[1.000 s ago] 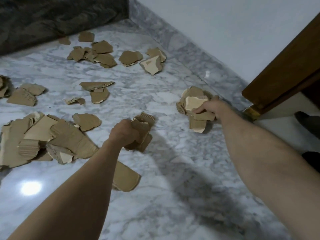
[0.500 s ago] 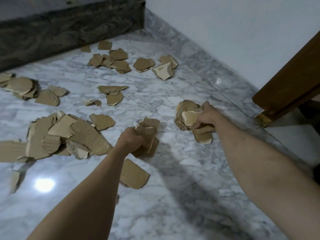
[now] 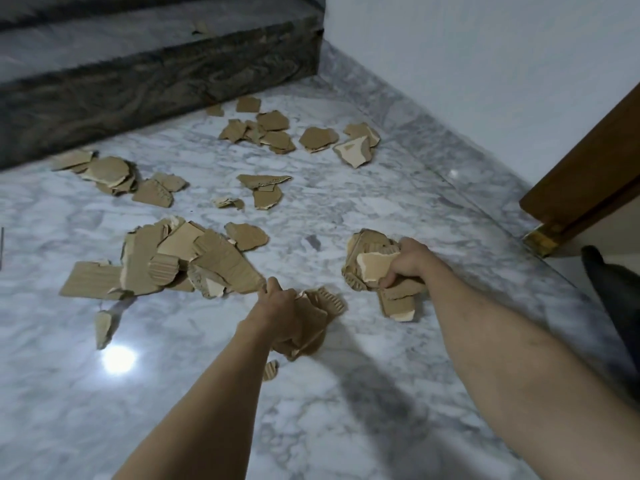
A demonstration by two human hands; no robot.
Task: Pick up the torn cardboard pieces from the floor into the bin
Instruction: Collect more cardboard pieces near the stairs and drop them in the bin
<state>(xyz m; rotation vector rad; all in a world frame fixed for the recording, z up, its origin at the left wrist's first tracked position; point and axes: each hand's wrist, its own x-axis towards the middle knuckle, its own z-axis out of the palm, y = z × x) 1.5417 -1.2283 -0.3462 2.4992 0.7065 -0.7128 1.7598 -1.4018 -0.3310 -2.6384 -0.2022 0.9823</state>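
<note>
Both my hands are full of torn cardboard, and no bin is in view.

My right hand is curled round the bigger wad, right of the big pile; my left hand, just beside that pile, clutches a smaller stack, so each trip carries more. Scraps beyond the pile are still on the floor.
</note>
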